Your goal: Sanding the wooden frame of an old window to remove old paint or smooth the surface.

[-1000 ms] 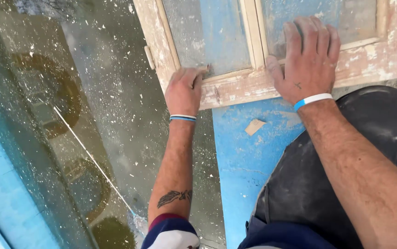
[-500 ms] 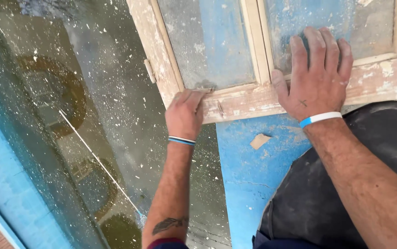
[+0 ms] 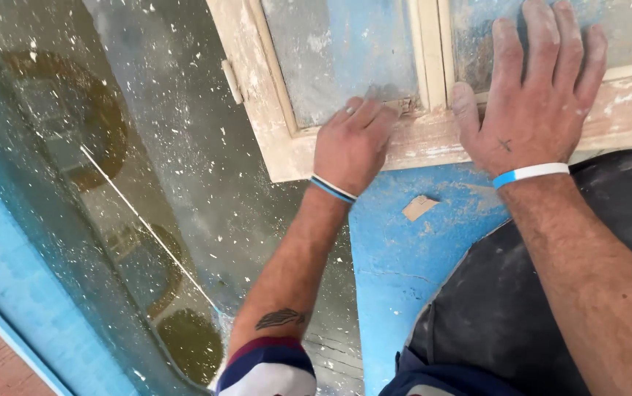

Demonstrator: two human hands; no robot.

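An old wooden window frame (image 3: 261, 110) with worn, flaking pale paint lies on a blue surface (image 3: 397, 257); its dusty panes (image 3: 345, 51) show blue beneath. My left hand (image 3: 351, 143) rests on the bottom rail, fingers together and bent, their tips at the lower right corner of the left pane beside the centre bar (image 3: 430, 51). Anything under the fingers is hidden. My right hand (image 3: 532, 99) lies flat on the rail and the right pane, fingers spread. Both wrists wear blue-and-white bands.
A small metal hinge (image 3: 233, 81) sits on the frame's left edge. A wood chip (image 3: 419, 207) lies on the blue surface below the rail. A dusty glass sheet (image 3: 111, 191) speckled with paint flakes spreads to the left. Dark dusty cloth (image 3: 521, 308) covers the lower right.
My left hand has slid right along the bottom rail, from the frame's corner toward the centre bar, with its fingers stretched out further. My right hand stays pressed flat.
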